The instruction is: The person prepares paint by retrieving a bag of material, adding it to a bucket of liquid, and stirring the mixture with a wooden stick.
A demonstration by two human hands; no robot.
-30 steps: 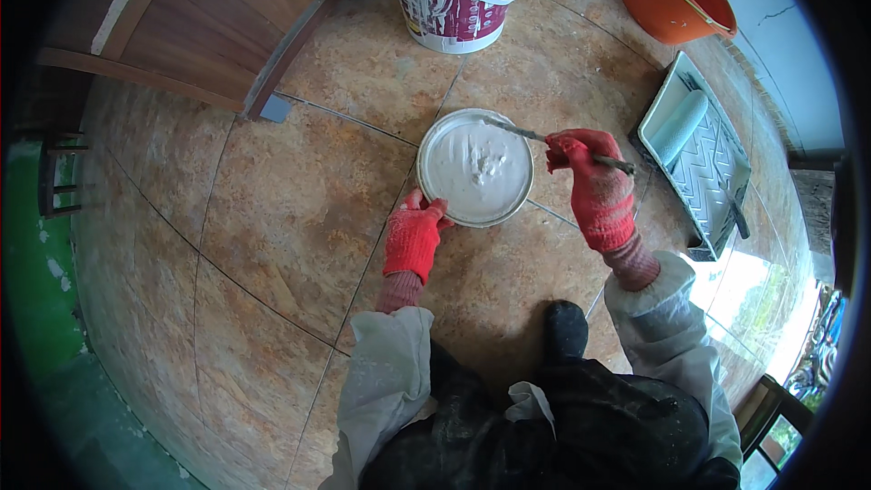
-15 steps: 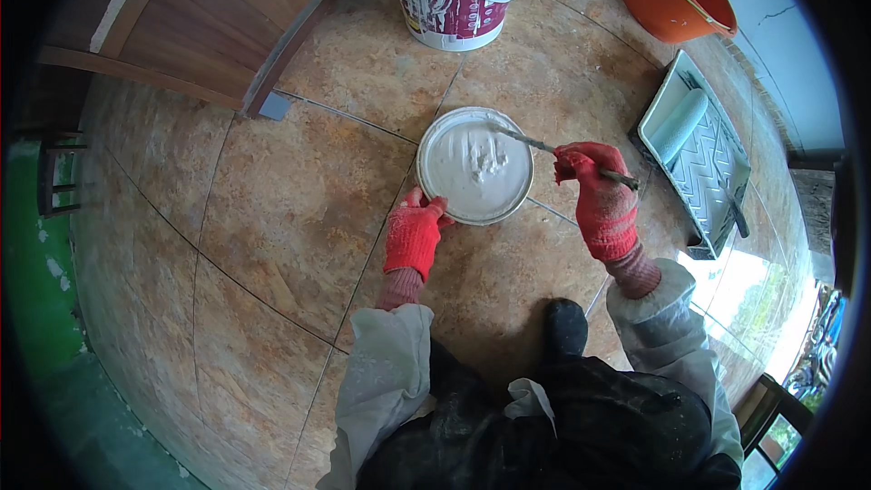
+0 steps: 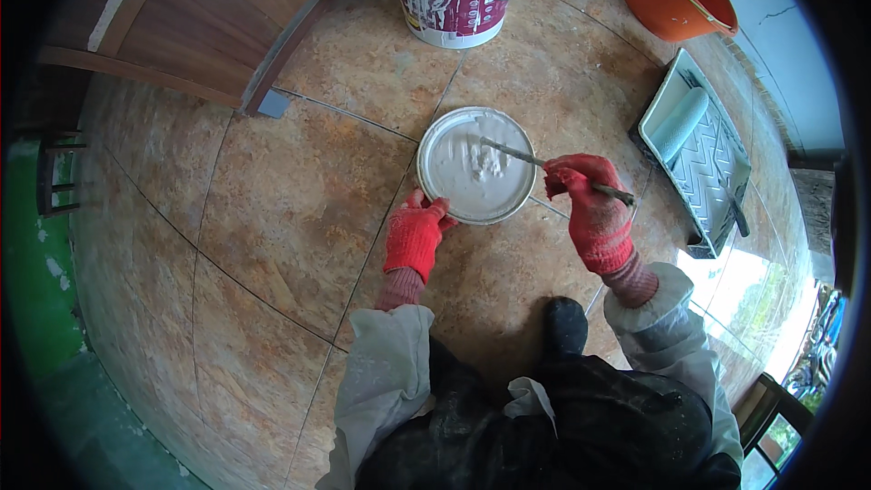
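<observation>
A round white bucket (image 3: 476,195) filled with thick white paint stands on the floor before me, with lumps and streaks on the paint's surface. My left hand (image 3: 415,236), in a red knitted glove, is closed on the near left side of its rim, thumb on top. In my right hand (image 3: 594,209), gloved the same way, is a thin, rough stick (image 3: 514,153) held slantwise. Its far tip is at the paint near the middle of the bucket; whether it is dipped in cannot be made out. The stick's back end juts out past my fist.
A paint tray (image 3: 699,150) with a pale blue roller (image 3: 682,123) lies to the right. Farther off are a paint-smeared white and purple bucket (image 3: 454,11) and an orange bucket (image 3: 676,0). A wooden panel (image 3: 200,18) stands at the upper left, on the tiled floor (image 3: 272,209).
My right hand has shifted slightly left, carrying the stick's tip left and a little nearer across the paint. My left hand stays on the rim.
</observation>
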